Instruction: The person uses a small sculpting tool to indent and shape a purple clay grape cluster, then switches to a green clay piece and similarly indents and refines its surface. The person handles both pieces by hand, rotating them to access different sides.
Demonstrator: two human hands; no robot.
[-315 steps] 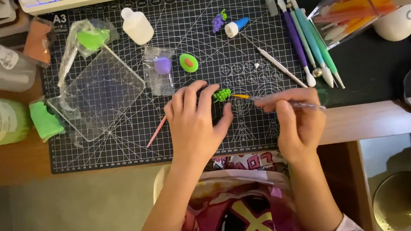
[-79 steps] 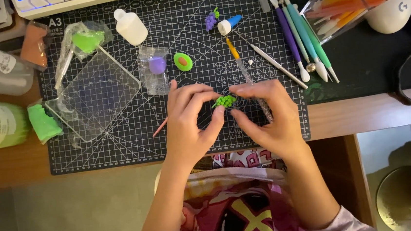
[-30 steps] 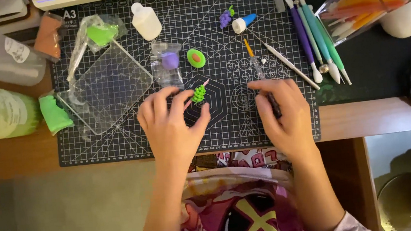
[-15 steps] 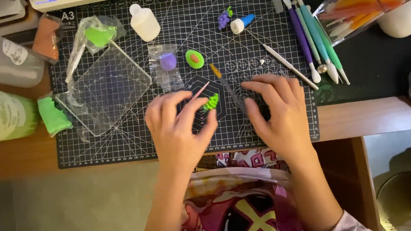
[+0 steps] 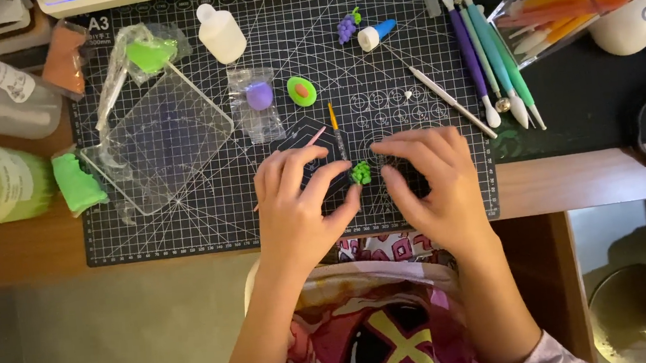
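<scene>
light: warm, dim indoor, brightest on the cutting mat [image 5: 188, 223]
shadows: soft, short under both hands
glare: mild sheen on the clear plastic sheet [image 5: 158, 141]
focus: centre sharp, fingers slightly soft
edges: lower right corner dark, murky

Wore a pink patterned top [image 5: 380, 315] with a dark round motif and yellow cross; left hand [image 5: 294, 207] and right hand [image 5: 435, 188] bare.
</scene>
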